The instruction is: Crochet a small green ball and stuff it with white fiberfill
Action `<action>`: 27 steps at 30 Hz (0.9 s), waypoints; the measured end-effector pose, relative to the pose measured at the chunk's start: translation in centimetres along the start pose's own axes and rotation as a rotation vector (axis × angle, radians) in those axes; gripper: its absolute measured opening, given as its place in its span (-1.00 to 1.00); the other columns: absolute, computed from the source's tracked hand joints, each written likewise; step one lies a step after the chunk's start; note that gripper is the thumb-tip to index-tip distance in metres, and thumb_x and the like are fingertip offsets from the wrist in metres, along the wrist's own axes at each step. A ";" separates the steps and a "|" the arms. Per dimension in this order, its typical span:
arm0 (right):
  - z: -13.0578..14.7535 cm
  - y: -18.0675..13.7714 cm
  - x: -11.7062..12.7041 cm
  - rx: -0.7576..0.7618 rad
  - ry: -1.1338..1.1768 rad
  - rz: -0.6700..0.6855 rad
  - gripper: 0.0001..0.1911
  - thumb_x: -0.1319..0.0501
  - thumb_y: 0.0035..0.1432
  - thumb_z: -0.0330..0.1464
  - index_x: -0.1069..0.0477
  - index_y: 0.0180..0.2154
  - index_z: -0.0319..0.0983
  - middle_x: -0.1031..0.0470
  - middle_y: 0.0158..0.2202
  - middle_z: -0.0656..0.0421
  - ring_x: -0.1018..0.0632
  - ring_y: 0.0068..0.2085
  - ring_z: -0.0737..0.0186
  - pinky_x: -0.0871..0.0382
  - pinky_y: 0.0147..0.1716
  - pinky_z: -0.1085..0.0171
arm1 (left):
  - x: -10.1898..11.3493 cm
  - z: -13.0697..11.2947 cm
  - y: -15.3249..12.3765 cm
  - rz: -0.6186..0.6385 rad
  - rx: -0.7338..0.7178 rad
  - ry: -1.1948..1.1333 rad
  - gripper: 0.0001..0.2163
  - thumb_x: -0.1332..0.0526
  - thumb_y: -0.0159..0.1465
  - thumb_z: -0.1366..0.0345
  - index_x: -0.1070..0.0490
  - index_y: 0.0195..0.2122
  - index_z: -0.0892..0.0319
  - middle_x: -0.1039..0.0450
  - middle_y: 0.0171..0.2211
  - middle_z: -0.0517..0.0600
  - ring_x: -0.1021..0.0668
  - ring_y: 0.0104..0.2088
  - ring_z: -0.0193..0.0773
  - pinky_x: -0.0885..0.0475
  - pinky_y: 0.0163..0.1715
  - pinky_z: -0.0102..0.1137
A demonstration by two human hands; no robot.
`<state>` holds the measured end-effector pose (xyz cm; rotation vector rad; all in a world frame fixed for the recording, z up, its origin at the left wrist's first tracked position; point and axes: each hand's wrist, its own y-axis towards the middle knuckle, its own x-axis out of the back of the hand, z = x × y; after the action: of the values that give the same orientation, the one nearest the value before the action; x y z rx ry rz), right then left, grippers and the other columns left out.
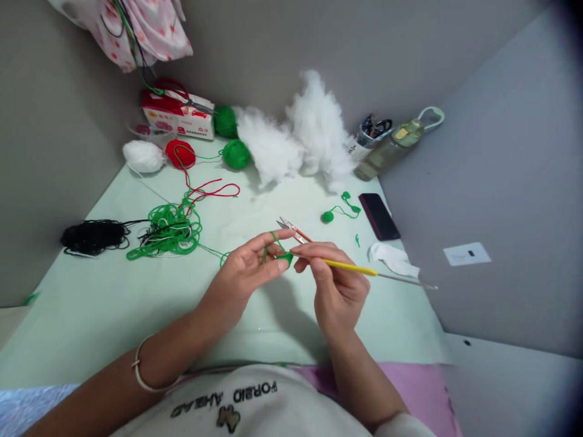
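Between the thumb and fingers of my left hand (241,273) is a small green crochet piece (286,258), and green yarn (279,241) loops up over the raised index finger. My right hand (337,282) grips a crochet hook (350,267) by its yellow handle. The hook's near tip meets the green piece; its other metal end points right. Just behind my fingertips lies a pair of thread snips (295,230) with orange-red handles, partly hidden by my hands. From the left hand a green strand trails left to a loose tangle of green yarn (168,227).
Black yarn (95,237), a white ball (143,156), a red ball (180,154) and green balls (235,154) sit at the left and back. White stuffing (319,127) is heaped at the back. A phone (379,216), bottle (387,149) and white scrap (394,260) are on the right.
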<state>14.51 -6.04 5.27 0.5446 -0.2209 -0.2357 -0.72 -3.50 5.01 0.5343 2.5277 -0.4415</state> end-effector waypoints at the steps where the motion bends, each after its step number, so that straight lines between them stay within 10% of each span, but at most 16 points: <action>1: -0.1 -0.3 -0.1 0.036 -0.051 0.006 -0.79 -0.20 0.38 -0.45 -0.60 -0.14 -0.12 -0.66 -0.27 0.15 -0.62 -0.35 0.25 -0.57 -0.34 0.19 | -0.1 0.1 0.0 -0.032 -0.030 0.023 -0.63 -0.42 0.26 0.27 -0.58 0.11 -0.02 -0.45 -0.28 -0.10 -0.48 -0.21 -0.34 -0.34 -0.13 -0.45; 7: -0.8 -1.3 0.3 0.335 -0.416 0.059 -0.64 -0.30 0.27 -0.53 -0.61 0.00 -0.03 -0.64 -0.09 0.13 -0.64 -0.16 0.20 -0.58 -0.19 0.21 | -0.4 0.1 0.3 -0.043 0.089 -0.202 -0.65 -0.46 0.19 0.28 -0.62 0.02 0.12 -0.49 -0.28 -0.06 -0.48 -0.31 -0.38 -0.42 -0.15 -0.45; 13: -0.7 0.1 0.4 -0.237 0.171 -0.089 -0.80 -0.19 0.40 -0.33 -0.59 -0.24 -0.17 -0.59 -0.33 0.17 -0.53 -0.47 0.35 -0.49 -0.46 0.30 | 0.0 0.1 0.8 -0.008 0.132 -0.287 -0.68 -0.40 0.23 0.37 -0.62 0.03 0.13 -0.56 -0.24 -0.03 -0.54 -0.27 -0.36 -0.46 -0.02 -0.37; 27: -0.9 1.0 0.7 -0.415 0.424 0.053 -0.80 -0.25 0.35 -0.24 -0.53 -0.30 -0.19 -0.60 -0.36 0.19 -0.52 -0.47 0.37 -0.47 -0.42 0.31 | 1.1 -0.2 0.1 -0.001 -0.007 0.114 -0.70 -0.41 0.25 0.24 -0.61 0.02 0.02 -0.42 -0.24 -0.05 -0.43 -0.15 -0.24 -0.35 -0.07 -0.39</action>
<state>15.57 -4.93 5.19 0.1669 0.2233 -0.1046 -1.62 -2.98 4.50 0.5698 2.6373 -0.4134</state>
